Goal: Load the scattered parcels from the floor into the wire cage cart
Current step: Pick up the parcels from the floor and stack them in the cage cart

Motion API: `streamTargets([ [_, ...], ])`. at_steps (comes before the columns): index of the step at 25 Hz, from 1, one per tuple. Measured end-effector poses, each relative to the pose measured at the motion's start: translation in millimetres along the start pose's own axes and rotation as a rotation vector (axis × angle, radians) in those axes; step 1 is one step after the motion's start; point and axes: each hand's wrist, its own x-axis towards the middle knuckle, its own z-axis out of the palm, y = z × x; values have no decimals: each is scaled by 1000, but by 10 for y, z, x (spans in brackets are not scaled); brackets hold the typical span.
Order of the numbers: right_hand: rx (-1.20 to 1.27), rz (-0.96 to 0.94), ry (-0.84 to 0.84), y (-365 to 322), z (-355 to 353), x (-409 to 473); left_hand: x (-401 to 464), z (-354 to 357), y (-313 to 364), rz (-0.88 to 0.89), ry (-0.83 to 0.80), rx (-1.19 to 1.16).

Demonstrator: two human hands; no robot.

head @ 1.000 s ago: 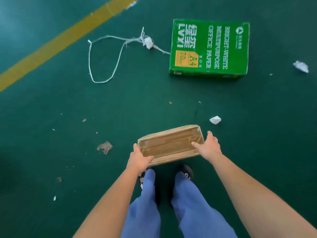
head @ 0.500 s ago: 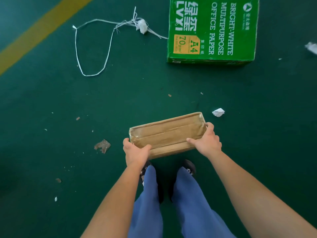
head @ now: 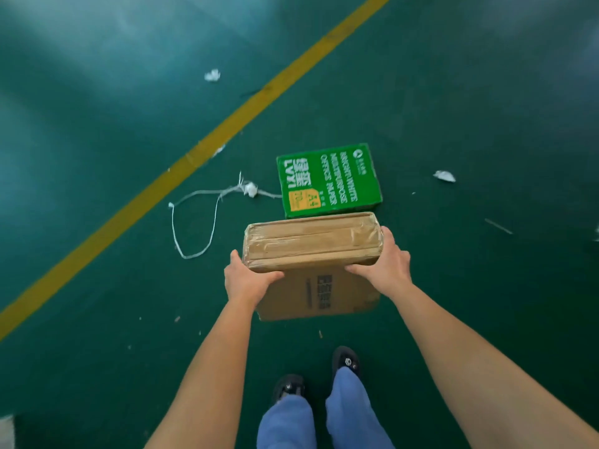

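I hold a brown taped cardboard parcel (head: 311, 241) up off the green floor, in front of my body. My left hand (head: 246, 280) grips its near left corner, and my right hand (head: 385, 267) grips its near right corner, thumbs over the top edge. A green office paper box (head: 329, 179) lies flat on the floor just beyond the parcel. The wire cage cart is not in view.
A loop of white string (head: 194, 222) lies left of the green box. A yellow floor line (head: 201, 150) runs diagonally from lower left to upper right. White paper scraps (head: 444, 176) are scattered about. My shoes (head: 345, 361) stand below the parcel.
The parcel has come up off the floor in both hands, and its printed side now shows. My view has risen and tilted forward, so the green box looks farther away.
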Motion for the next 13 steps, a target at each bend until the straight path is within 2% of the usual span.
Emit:
streamTargets([
  [4,284,182,252,-127,-701,-759,-562,-316,600,143,-66,-28],
  [6,424,195,372,-75,-968,-1160,-891,-364,838,217,-122,-63],
  [11,713,288,642,362,-1390,-2045,-1580,-160,1144,378,-261,-4],
  [13,764,341,696,671,-1491,-2342,-1817,15,1163,438,-320,66],
])
